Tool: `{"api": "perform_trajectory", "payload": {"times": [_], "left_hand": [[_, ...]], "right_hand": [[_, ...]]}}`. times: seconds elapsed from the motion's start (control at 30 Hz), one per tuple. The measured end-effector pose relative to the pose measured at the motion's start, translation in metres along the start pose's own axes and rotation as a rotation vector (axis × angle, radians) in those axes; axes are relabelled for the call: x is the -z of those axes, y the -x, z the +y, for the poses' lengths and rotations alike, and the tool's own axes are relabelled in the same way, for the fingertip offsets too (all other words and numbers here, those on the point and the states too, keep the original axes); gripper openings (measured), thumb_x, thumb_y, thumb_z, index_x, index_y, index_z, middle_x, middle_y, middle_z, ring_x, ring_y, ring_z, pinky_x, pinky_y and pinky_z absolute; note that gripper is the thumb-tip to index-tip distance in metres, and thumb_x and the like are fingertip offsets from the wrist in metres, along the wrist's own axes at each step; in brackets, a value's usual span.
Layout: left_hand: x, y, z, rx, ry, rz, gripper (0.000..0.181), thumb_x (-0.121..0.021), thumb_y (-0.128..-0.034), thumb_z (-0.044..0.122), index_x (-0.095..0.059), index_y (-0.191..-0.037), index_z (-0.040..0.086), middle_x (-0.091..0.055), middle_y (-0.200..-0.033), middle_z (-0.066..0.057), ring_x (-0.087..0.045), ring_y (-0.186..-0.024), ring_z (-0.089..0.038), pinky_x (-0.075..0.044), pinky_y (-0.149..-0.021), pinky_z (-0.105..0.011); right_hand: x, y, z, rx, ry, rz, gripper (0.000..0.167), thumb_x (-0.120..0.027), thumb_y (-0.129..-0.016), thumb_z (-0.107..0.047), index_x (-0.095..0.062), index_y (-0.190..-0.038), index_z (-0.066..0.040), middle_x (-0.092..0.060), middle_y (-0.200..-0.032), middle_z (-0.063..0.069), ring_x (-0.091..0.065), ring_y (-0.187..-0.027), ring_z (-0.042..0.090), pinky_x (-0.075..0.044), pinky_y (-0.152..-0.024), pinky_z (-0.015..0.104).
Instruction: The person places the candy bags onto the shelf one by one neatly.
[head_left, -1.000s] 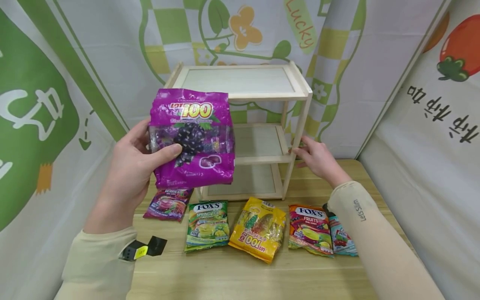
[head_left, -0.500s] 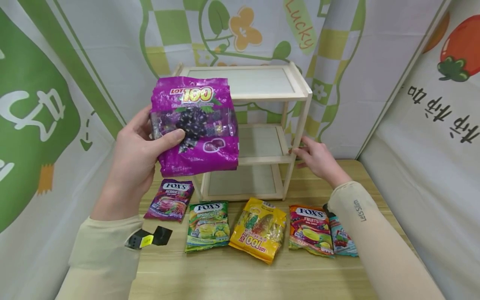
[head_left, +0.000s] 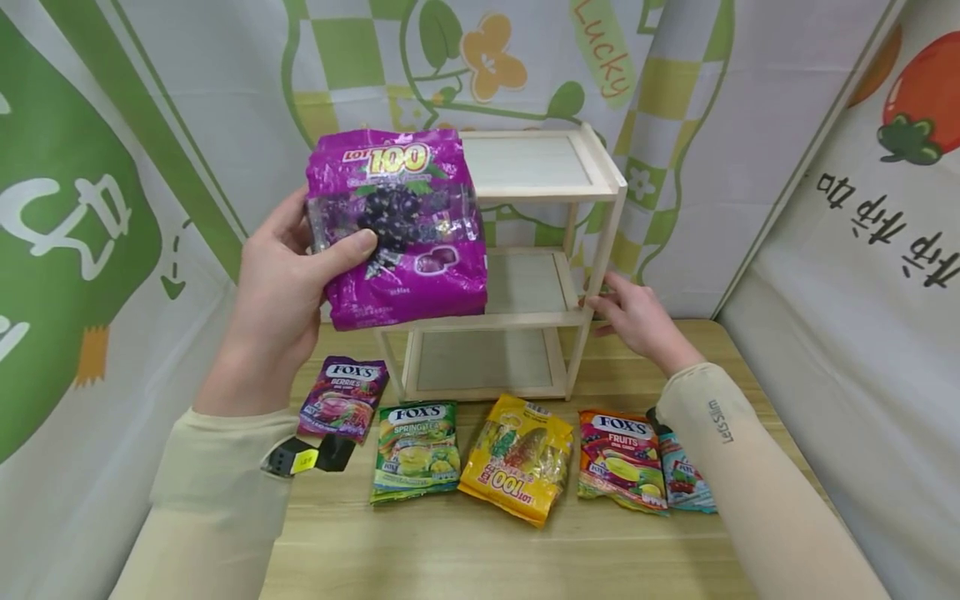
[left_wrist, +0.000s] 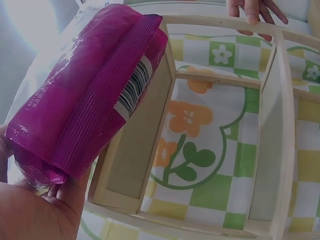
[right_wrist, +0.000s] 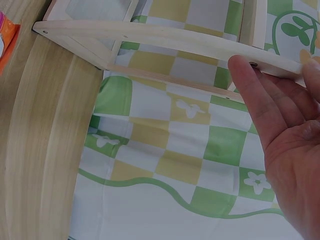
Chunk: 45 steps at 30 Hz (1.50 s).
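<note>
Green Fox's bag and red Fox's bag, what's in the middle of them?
In the head view, a yellow bag lies between the green bag and the red bag.

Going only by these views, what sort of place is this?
Probably a small staging booth or mock shop: printed curtains on three sides, and a wooden rack on a wood-grain table, with candy bags laid out in front.

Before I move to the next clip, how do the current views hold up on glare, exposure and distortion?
Head view: brightly lit, with small highlights on the purple LOT 100 bag; left wrist view: strong glare burns out part of the upper left; right wrist view: dimmer, and the wooden shelf post looks bowed, probably lens distortion.
</note>
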<state>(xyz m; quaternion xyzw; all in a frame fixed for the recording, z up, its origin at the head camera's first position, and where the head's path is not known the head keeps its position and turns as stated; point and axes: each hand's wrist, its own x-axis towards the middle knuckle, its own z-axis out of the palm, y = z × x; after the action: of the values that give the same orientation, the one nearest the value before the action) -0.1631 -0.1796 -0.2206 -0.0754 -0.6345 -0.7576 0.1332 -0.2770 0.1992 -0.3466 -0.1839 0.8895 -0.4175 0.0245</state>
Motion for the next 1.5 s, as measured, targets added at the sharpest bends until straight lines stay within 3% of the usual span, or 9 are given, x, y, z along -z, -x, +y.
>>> {"api": "perform_trajectory", "payload": {"times": [0.33, 0.83, 1.5], "left_hand": [[-0.005, -0.008, 0.004, 0.002, 0.031, 0.016, 0.068, -0.084, -0.0857, 0.013, -0.056, -0.146, 0.024, -0.053, -0.134, -0.012, -0.062, -0.117, -0.029, -0.062, -0.084, -0.036], [-0.008, -0.014, 0.011, 0.066, 0.066, 0.081, 0.071, -0.088, -0.0824, 0.019, -0.056, -0.145, 0.025, -0.053, -0.14, -0.011, -0.059, -0.122, -0.03, -0.061, -0.087, -0.036], [-0.01, -0.022, 0.011, 0.112, 0.195, 0.121, 0.072, -0.092, -0.0772, 0.018, -0.06, -0.141, 0.022, -0.056, -0.141, -0.012, -0.064, -0.118, -0.028, -0.061, -0.087, -0.035]], "right_hand": [[0.0, -0.001, 0.002, 0.005, -0.004, 0.009, 0.034, -0.049, -0.109, -0.017, -0.048, -0.142, -0.006, -0.066, -0.13, 0.026, -0.067, -0.114, 0.042, -0.065, -0.078, 0.039], [0.0, 0.0, 0.001, -0.003, 0.017, 0.011, 0.033, -0.049, -0.11, -0.018, -0.049, -0.14, -0.007, -0.066, -0.13, 0.025, -0.066, -0.116, 0.042, -0.064, -0.078, 0.039], [0.0, -0.001, 0.002, -0.01, 0.015, 0.009, 0.033, -0.049, -0.11, -0.018, -0.05, -0.14, -0.006, -0.066, -0.13, 0.025, -0.066, -0.115, 0.043, -0.064, -0.078, 0.04]]}}
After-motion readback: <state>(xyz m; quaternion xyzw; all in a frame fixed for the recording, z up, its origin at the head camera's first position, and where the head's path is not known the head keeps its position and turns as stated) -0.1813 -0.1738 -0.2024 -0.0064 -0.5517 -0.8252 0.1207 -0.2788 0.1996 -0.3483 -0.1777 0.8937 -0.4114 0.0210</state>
